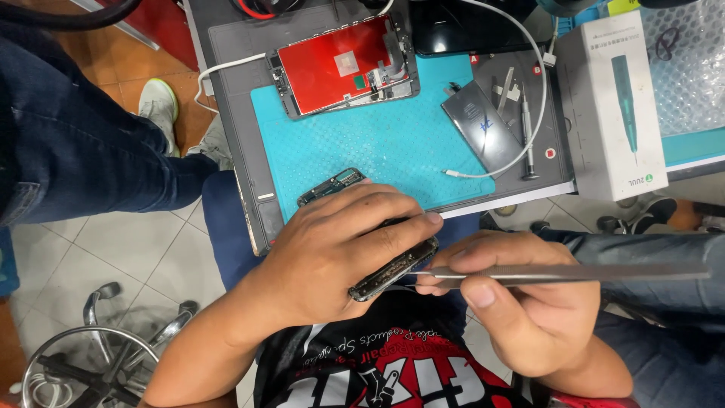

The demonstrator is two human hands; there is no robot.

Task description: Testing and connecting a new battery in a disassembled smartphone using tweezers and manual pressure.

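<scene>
We are seeing the left hand [332,253] wrapping its grip over an opened phone body [393,270], fingers clenched across the top so that only the dark lower edge and the circuit-board end near the mat are showing. The right hand [521,302] is pinching a pair of metal tweezers [574,273] between thumb and fingers, the tips lying just beside the phone body's lower edge, whether touching it we cannot tell. Both hands are hovering at the near edge of the table, above the person's lap. Beyond them a teal work mat [377,143] is lying on a grey tray [242,113]. On the mat's far side a detached phone screen [343,64] is lying with its red back up. To the right a flat battery [483,125] is resting partly on the mat, with a white cable [529,91] looping around it and a small screwdriver [526,136] just beside it. Farther right a white box [612,106] picturing a tool is lying flat
</scene>
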